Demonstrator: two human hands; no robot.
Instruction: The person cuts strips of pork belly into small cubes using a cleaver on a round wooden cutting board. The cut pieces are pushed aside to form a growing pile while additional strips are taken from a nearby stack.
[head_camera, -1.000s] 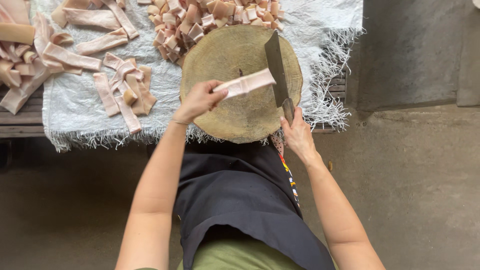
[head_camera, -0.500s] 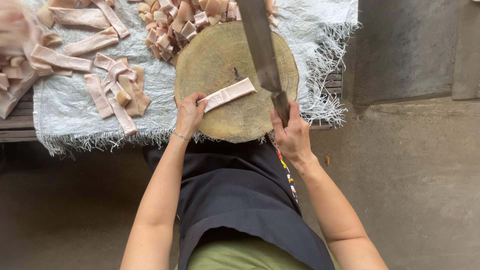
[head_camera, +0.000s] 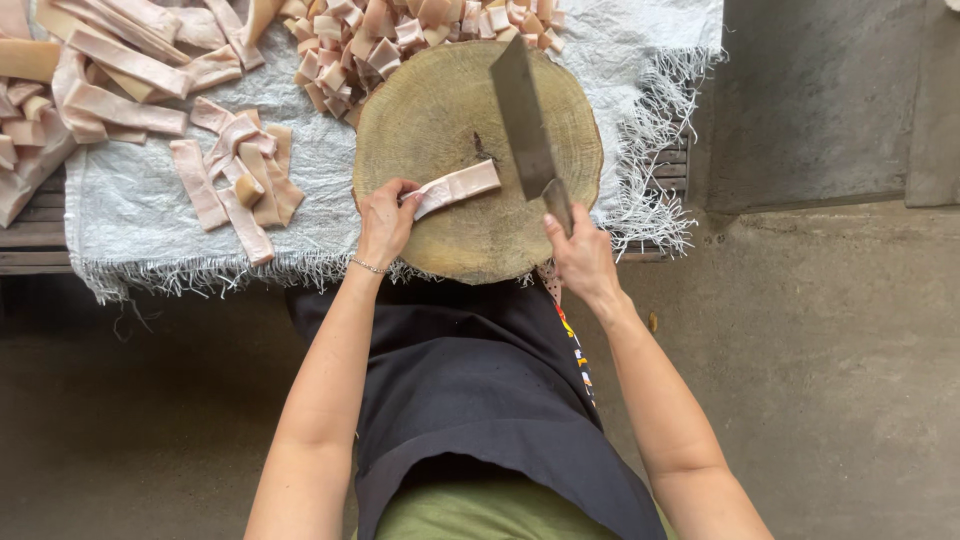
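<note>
Pale pink, a strip of pork skin (head_camera: 457, 187) lies near the middle of a round wooden chopping block (head_camera: 440, 110), running from nine o'clock toward the centre. The left hand (head_camera: 385, 222) pinches the strip's near end between thumb and fingers. The right hand (head_camera: 580, 257), at the block's five o'clock edge, is wrapped tight round the handle of a cleaver (head_camera: 525, 120), its blade raised over the block just right of the strip. Cut pieces (head_camera: 400, 30) pile at twelve o'clock; more uncut strips (head_camera: 235, 175) lie at nine o'clock on a white woven cloth (head_camera: 140, 215).

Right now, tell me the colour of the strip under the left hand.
Pale pink with a whitish edge; the strip lies on the round wooden block, pinned by the left hand. Head view.
</note>
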